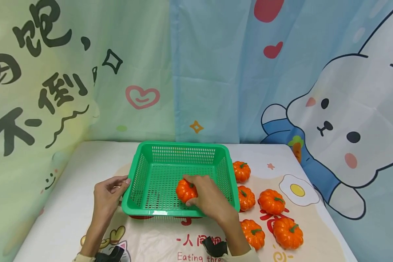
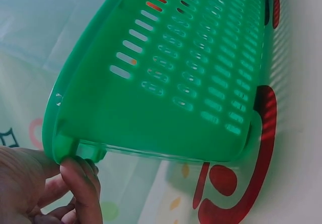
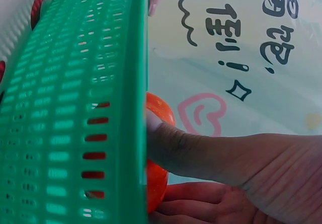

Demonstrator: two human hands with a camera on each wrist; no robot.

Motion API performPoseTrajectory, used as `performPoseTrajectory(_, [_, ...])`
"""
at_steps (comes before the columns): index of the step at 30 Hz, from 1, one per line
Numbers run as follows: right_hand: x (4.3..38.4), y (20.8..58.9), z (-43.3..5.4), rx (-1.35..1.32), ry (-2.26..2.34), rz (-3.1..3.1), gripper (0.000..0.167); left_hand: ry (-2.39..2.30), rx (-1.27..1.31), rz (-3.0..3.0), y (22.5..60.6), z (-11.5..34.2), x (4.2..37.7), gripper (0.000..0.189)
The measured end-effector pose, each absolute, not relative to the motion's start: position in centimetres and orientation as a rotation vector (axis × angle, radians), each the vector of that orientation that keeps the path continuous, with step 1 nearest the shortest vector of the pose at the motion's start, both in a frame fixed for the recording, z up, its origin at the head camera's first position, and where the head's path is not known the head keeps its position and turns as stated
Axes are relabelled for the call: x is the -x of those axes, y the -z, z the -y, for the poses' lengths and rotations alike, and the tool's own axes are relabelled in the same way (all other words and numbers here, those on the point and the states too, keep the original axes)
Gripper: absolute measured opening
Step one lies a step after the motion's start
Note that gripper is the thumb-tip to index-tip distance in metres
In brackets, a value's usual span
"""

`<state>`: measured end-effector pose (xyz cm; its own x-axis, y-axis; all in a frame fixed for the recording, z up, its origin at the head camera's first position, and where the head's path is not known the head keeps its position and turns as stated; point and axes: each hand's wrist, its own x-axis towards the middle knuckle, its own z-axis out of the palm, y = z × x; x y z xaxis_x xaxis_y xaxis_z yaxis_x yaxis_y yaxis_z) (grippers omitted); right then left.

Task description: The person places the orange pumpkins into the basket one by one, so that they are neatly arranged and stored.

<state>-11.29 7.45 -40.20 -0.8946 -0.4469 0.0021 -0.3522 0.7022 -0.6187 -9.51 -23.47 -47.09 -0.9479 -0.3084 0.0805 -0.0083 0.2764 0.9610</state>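
Note:
A green plastic basket with slotted walls sits on the table before me. My left hand pinches its left rim between thumb and fingers; the left wrist view shows the fingertips curled at the rim's corner. My right hand reaches over the near side and grips a small orange pumpkin with a green stem, held inside the basket's outline. In the right wrist view, the thumb presses on that pumpkin, partly hidden behind the basket wall.
Several more orange pumpkins lie right of the basket, among them one by its far right side, one farther right and one nearer me. A printed cloth covers the table. A patterned curtain hangs behind.

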Motion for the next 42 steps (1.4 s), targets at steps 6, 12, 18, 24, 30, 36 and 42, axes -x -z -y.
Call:
performPoseTrajectory(6, [11.3,40.5,-6.7,0.686,0.961,-2.736,0.078,1.747,-0.288,2.289,47.1,23.4,9.5,0.028])
performPoseTrajectory(12, [11.3,40.9,-6.0,0.697,0.972,-2.711,0.077,1.756,-0.287,2.295,47.1,23.4,9.5,0.028])
performPoseTrajectory(18, [11.4,41.5,-5.1,0.726,0.968,-2.698,0.074,1.751,-0.287,2.306,47.1,23.5,9.4,0.028])
performPoseTrajectory(24, [11.5,41.7,-4.0,0.758,0.947,-2.698,0.073,1.742,-0.283,2.296,47.0,23.6,9.4,0.028])
performPoseTrajectory(30, [11.7,41.8,-2.8,0.803,0.967,-2.665,0.072,1.749,-0.286,2.291,47.1,23.6,9.4,0.028])
performPoseTrajectory(36, [11.9,42.1,-2.0,0.812,0.963,-2.655,0.072,1.758,-0.292,2.29,47.1,23.5,9.5,0.027])
performPoseTrajectory(42, [12.2,42.4,-1.4,0.858,0.923,-2.673,0.071,1.758,-0.294,2.293,47.1,23.6,9.5,0.028])
